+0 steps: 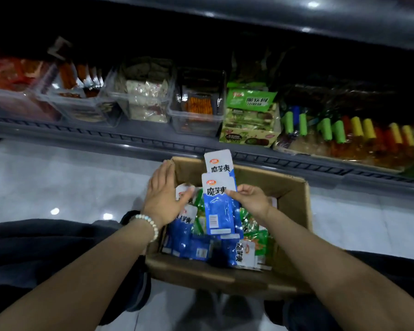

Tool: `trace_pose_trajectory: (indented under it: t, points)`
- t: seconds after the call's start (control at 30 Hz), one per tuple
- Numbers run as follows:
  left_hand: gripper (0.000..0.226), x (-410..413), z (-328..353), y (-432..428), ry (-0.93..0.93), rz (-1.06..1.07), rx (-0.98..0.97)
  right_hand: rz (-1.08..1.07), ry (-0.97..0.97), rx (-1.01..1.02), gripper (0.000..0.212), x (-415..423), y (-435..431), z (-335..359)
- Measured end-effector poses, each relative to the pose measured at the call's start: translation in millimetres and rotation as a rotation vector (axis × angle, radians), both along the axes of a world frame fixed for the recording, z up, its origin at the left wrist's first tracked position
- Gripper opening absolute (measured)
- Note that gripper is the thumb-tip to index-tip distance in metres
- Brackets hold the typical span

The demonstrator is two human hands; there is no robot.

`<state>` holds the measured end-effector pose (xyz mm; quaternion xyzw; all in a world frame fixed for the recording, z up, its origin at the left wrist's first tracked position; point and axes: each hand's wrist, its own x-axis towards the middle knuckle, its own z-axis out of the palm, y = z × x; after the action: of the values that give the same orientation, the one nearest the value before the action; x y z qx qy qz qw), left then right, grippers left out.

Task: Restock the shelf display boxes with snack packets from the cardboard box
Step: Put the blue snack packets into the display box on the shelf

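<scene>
A brown cardboard box (294,211) sits on the floor in front of me, holding several blue-and-white and green snack packets (196,247). My right hand (251,199) pinches a small stack of blue-and-white packets (219,204) upright above the box. My left hand (165,194), fingers fairly straight, reaches into the box's left side, its fingertips touching a white packet top (183,191). On the dark shelf (129,137) behind stand clear plastic display boxes (196,118) with snacks inside.
A green-and-cream carton (249,132) of green packets stands right of the clear boxes. Farther right lies a heap of snacks with green, yellow and red caps (356,134). Glossy grey floor tiles (58,182) surround the box. My dark-trousered knees flank it.
</scene>
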<state>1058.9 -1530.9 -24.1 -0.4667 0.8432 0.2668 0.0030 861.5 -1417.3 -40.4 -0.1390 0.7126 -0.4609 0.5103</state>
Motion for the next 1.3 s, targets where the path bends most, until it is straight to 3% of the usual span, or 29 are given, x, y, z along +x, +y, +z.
trace_pose_trajectory:
  t: [0.07, 0.13, 0.23, 0.3, 0.5, 0.6, 0.8, 0.9, 1.1, 1.3]
  points:
    - [0.091, -24.7, 29.8, -0.5, 0.033, 0.004, 0.203, 0.015, 0.019, -0.059, 0.019, -14.1, -6.1, 37.1]
    - [0.095, -47.6, 68.1, 0.4, 0.184, 0.045, 0.611, 0.014, 0.052, -0.119, 0.017, -25.7, -12.6, 76.7]
    - [0.049, -70.2, 124.1, 7.4, 0.455, -0.005, 1.036, 0.016, 0.094, -0.212, 0.019, -33.0, -15.9, 134.6]
    - [0.030, -78.1, 157.6, 10.2, 0.579, -0.045, 1.025, -0.002, 0.104, -0.270, 0.016, -33.1, -12.1, 168.0]
    - [0.029, -79.5, 213.9, 19.8, 0.748, -0.073, 0.817, -0.125, 0.195, -0.476, 0.014, -11.7, 3.5, 230.1]
    - [0.031, -77.8, 220.3, 32.2, 0.836, -0.037, 0.775, -0.219, 0.076, -0.524, 0.028, 0.4, 4.7, 239.4]
    - [0.020, -79.8, 221.8, 26.6, 0.893, 0.036, 0.802, -0.306, -0.092, -0.534, 0.018, -4.8, 6.2, 242.0]
    - [0.019, -78.5, 223.8, 24.9, 0.971, 0.048, 0.717, -0.298, -0.184, -0.508, 0.018, -5.9, 6.5, 240.5]
    - [0.017, -78.2, 223.6, 26.3, 0.985, 0.028, 0.592, -0.260, -0.198, -0.458, 0.016, -4.8, 8.8, 237.8]
    - [0.023, -80.7, 230.8, 31.4, 0.877, 0.018, 0.777, -0.453, -0.126, -0.492, 0.018, -22.2, 13.4, 251.4]
